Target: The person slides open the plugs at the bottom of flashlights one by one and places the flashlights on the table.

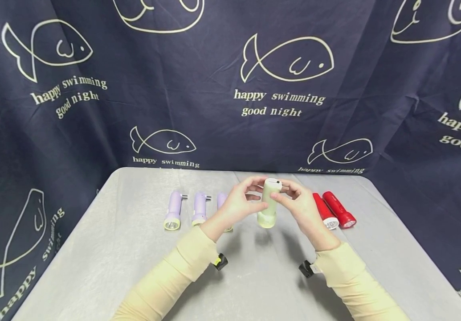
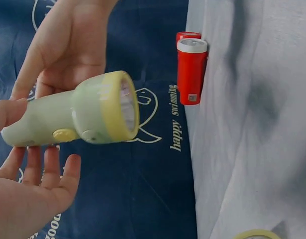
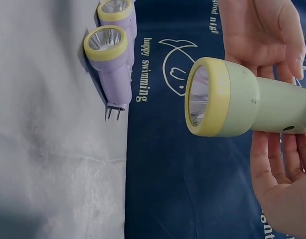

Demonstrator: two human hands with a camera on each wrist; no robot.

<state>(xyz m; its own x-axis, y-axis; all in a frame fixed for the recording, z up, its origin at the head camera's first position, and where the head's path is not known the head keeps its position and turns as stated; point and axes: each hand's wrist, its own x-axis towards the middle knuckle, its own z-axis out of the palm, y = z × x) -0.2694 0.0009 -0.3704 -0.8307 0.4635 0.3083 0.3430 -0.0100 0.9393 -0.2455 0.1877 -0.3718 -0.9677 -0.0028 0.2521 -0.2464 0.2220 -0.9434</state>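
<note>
A pale green flashlight [image 1: 268, 207] with a yellow lens ring is held above the table, its lens end down and metal plug prongs sticking out near its upper end. My left hand [image 1: 245, 198] grips its body from the left, with thumb and fingers about it. From the other side my right hand [image 1: 301, 206] holds it too, thumb across the body near the prongs. The left wrist view shows a yellow button on the flashlight [image 2: 73, 117]. In the right wrist view its reflector faces left, and fingers of both hands touch the body [image 3: 242, 99].
Purple flashlights with yellow rings stand in a row on the left, among them one [image 1: 174, 209] and another [image 1: 199, 207]; a third is partly behind my left hand. Two red flashlights [image 1: 338, 209] lie to the right. A grey cloth covers the table [image 1: 254, 285]; a dark curtain [image 1: 214, 89] hangs behind.
</note>
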